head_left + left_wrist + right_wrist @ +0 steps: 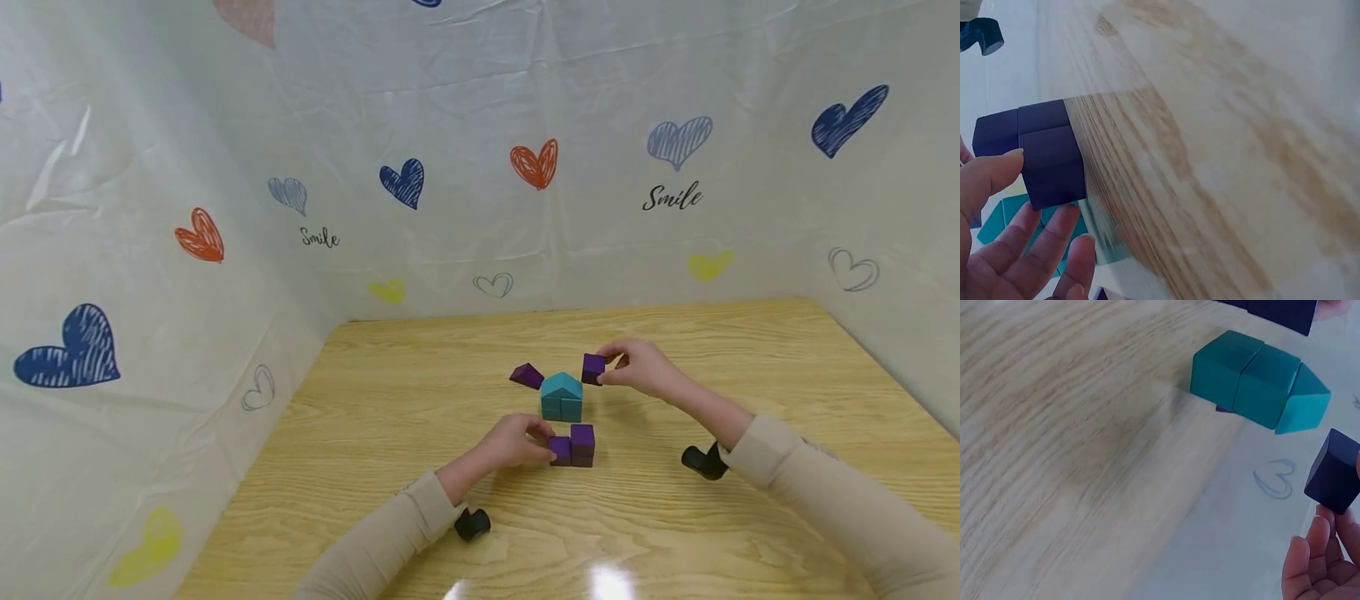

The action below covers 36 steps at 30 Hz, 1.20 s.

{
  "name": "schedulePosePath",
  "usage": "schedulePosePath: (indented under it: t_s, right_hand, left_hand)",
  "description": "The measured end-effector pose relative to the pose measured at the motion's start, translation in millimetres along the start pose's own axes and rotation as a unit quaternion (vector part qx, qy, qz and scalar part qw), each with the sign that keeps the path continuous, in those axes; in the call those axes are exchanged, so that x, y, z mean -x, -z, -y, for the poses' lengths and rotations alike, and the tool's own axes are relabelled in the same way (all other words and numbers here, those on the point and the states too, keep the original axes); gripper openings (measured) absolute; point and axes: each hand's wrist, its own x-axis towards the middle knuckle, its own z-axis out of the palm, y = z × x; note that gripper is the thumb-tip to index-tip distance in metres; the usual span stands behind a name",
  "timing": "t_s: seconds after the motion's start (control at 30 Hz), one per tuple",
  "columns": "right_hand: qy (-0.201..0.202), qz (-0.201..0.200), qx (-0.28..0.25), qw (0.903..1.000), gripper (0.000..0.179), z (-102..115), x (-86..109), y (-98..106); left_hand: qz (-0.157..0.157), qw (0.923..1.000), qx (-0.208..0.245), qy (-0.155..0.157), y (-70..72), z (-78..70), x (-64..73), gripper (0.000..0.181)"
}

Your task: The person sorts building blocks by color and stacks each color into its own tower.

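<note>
My left hand [512, 442] pinches a purple cube [559, 450] between thumb and fingers, right beside a stack of two purple blocks [582, 440]. In the left wrist view that cube [1054, 165] sits nearest the thumb, with the other purple blocks behind it. Farther back, my right hand [636, 367] holds another purple cube [593, 369] by its right side. The right wrist view shows this cube [1335, 472] at thumb and fingertips, apart from the teal blocks. Between the hands stands a teal stack [562, 400], cubes topped by a triangular block.
A purple wedge-shaped block [527, 376] lies behind and left of the teal stack. Under the hands is a wooden table [405, 375], bordered at the back and sides by a white sheet [457, 100] printed with hearts. Black wrist-camera pieces [472, 525] hang below the sleeves.
</note>
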Motion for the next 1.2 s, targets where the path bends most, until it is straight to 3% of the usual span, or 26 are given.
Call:
schedulePosePath:
  t_s: [0.27, 0.5, 0.77, 1.07, 1.2]
  right_hand:
    - [0.024, 0.001, -0.008, 0.9997, 0.039, 18, 17.1, -16]
    - [0.058, 0.01, -0.014, 0.9982, 0.034, 29, 27.4, -35]
    - [0.063, 0.03, -0.02, 0.9974, 0.031, 33, 31.8, -50]
    - [0.095, 0.023, 0.011, 0.9952, 0.028, 29, 35.0, -61]
    - [0.09, 0.024, 0.018, 0.9955, 0.027, 27, 36.2, -65]
  left_hand:
    - [0.005, 0.9999, 0.011, 0.01, 0.9, 0.9, 2.8, 0.039]
    - [-0.004, 0.9998, -0.009, -0.018, 2.4, 3.3, 6.5, 0.048]
    - [-0.007, 0.9993, -0.01, -0.035, 1.6, 5.1, 6.1, 0.043]
    - [-0.008, 0.9994, -0.014, -0.031, 1.9, 4.8, 5.8, 0.039]
    - [-0.008, 0.9994, -0.012, -0.031, 1.5, 5.1, 6.1, 0.035]
